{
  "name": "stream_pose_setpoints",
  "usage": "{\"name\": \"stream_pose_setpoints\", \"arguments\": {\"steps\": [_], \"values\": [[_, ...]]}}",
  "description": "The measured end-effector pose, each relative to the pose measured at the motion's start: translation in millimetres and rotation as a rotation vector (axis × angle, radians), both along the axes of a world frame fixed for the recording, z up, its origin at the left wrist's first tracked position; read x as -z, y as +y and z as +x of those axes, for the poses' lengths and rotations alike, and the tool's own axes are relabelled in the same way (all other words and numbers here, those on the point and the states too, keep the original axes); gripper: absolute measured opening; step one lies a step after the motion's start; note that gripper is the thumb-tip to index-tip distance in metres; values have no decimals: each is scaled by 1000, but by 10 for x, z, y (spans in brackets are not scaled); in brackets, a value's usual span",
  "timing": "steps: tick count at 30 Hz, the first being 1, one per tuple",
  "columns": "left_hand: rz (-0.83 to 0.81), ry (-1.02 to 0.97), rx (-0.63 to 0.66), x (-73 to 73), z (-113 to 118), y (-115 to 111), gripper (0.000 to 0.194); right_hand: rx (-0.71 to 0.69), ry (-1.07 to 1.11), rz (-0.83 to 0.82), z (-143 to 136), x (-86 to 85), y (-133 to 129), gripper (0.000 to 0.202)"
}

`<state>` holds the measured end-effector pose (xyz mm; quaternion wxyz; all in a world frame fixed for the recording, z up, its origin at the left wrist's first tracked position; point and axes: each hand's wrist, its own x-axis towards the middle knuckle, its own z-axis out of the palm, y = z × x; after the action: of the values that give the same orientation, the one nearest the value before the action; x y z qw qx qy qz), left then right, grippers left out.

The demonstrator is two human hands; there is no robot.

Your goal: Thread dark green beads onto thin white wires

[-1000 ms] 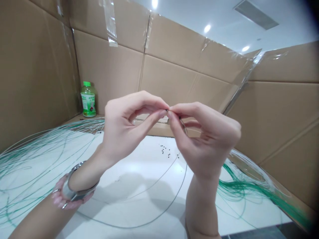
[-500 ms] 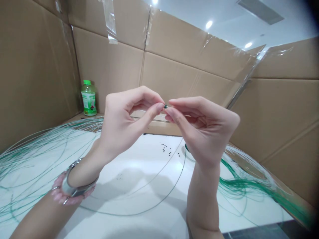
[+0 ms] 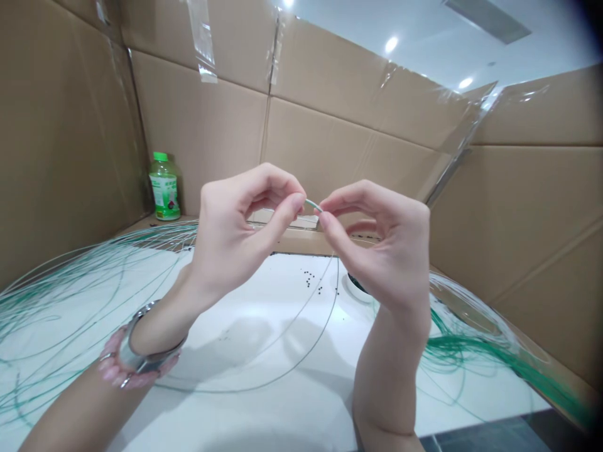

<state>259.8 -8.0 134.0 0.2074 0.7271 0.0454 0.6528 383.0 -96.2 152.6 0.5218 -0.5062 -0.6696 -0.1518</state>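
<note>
A short stretch of thin green wire (image 3: 313,204) spans the small gap between my two hands, raised above the table. My left hand (image 3: 245,232) pinches one end of that stretch between thumb and forefinger. At its other end, the thumb and forefinger of my right hand (image 3: 384,245) are pinched together on the wire. From below the right fingertips, a long wire (image 3: 325,336) curves down and across the white table (image 3: 282,408). Behind my right wrist a round white dish (image 3: 349,290) with something dark inside is partly hidden. Several tiny black bits (image 3: 308,279) lie beside it.
Green and white wires (image 3: 61,301) spread over the table's left side. A thick green bundle (image 3: 490,351) runs off at the right. A green-capped bottle (image 3: 164,191) stands in the back left corner. Cardboard walls (image 3: 202,132) enclose the table.
My right fingertips have drawn slightly right and down from the left ones. A pale green length of wire now shows between them, where a small dark piece was before.
</note>
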Motion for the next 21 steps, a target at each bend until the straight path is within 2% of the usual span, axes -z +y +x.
{"name": "stream_pose_setpoints", "arguments": {"steps": [6,11,17,21], "values": [[-5,25,16,2,5,9,6,-71,40,21,-15,5,7,7],[-1,32,29,8,5,23,6,-51,21,-3,-12,6,-7,12],[34,25,21,14,5,41,4,-28,45,2,7,2,-7,4],[28,-5,19,9,2,49,5,18,-34,-132,102,-21,-72,6]]}}
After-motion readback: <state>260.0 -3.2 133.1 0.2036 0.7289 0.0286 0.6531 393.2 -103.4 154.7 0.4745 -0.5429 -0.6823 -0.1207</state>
